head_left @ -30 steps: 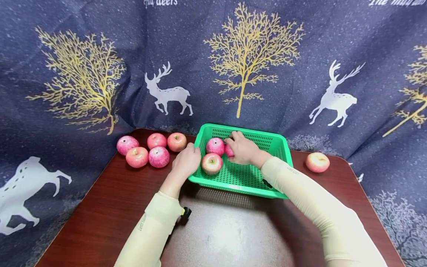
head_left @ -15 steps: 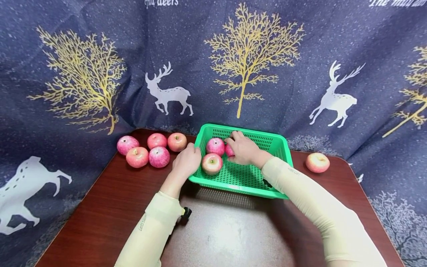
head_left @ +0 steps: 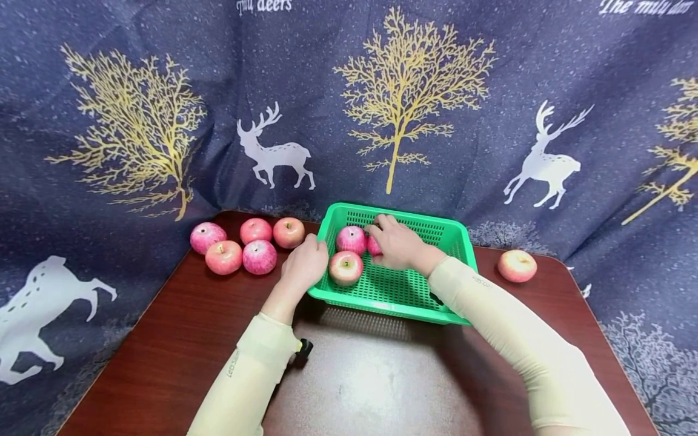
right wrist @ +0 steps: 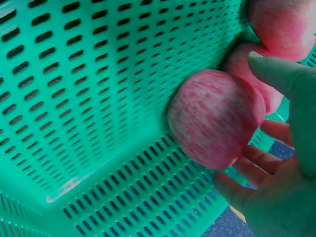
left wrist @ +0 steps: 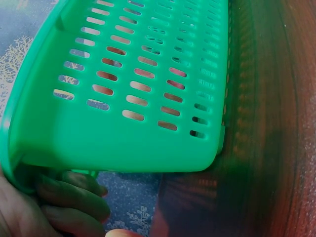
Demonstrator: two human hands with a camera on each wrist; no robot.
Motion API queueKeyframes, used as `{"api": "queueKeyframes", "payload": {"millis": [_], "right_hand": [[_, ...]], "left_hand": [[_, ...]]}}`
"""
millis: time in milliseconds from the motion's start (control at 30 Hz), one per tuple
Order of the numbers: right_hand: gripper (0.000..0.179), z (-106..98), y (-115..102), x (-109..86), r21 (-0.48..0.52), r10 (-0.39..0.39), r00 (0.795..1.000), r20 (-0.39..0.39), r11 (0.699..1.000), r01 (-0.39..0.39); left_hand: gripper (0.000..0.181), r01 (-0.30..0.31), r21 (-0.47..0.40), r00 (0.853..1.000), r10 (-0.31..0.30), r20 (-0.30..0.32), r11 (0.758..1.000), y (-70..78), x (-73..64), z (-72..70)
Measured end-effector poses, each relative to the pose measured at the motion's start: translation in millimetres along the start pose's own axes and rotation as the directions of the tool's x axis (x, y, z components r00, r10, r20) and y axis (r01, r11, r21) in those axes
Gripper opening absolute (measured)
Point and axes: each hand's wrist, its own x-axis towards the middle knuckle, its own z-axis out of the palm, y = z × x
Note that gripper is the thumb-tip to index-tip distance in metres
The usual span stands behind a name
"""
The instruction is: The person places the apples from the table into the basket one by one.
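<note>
Pink apple (right wrist: 215,118) — inside the green basket (head_left: 392,309), left of its middle, at the right hand (head_left: 400,244). Right hand is spread fairly wide over it: fingertips at the apple's side, thumb standing off it in the right wrist view. No closed grip visible there. In the head view the hand hides most of that apple.

Two more in the basket at its left end: a back apple (head_left: 351,240) just beside the pink one, and a front apple (head_left: 346,268) with a pale top, stem up. The row of three shows in the right wrist view too; the thumb overlaps the middle one there.

Left hand (head_left: 307,261) holds the basket by its left end, fingers curled in under the rim.

Basket sits toward the back of the brown table (head_left: 147,351), slotted walls and floor. Left of it on the table, a loose cluster of five apples (head_left: 260,257), mixed pink and orange-red. Right of the basket, well apart from the cluster: a lone apple (head_left: 517,266), yellowish-red.

Both sleeves (head_left: 245,369) are cream. Behind the table — dark blue cloth (head_left: 322,60) printed with white deer and gold trees.
</note>
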Motion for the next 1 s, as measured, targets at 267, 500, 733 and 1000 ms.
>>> {"api": "queueKeyframes", "payload": {"millis": [267, 500, 733, 1000], "right_hand": [[0.075, -12.4, 2.8, -6.3, 0.050, -0.010, 0.998, -0.055, 0.999, 0.013], [0.074, -33.2, 3.7, -16.9, 0.112, 0.004, 0.996, -0.092, 0.994, 0.006], [0.074, -52.7, 5.2, -32.4, 0.132, 0.058, 0.995, -0.080, 0.990, -0.047], [0.075, -72.5, 8.1, -51.5, 0.199, 0.122, 0.984, -0.131, 0.975, -0.094]], "left_hand": [[0.050, 0.001, 0.001, 1.000, -0.001, 0.006, 1.000, 1.2, 0.1, 0.7], [0.049, 0.002, 0.002, 1.000, -0.002, 0.000, 1.000, 1.3, -0.6, 0.0], [0.048, 0.004, 0.000, 1.000, -0.004, 0.001, 1.000, 0.7, -0.6, 0.3], [0.046, 0.001, -0.010, 1.000, -0.001, -0.016, 1.000, 0.6, -1.4, 1.0]]}}
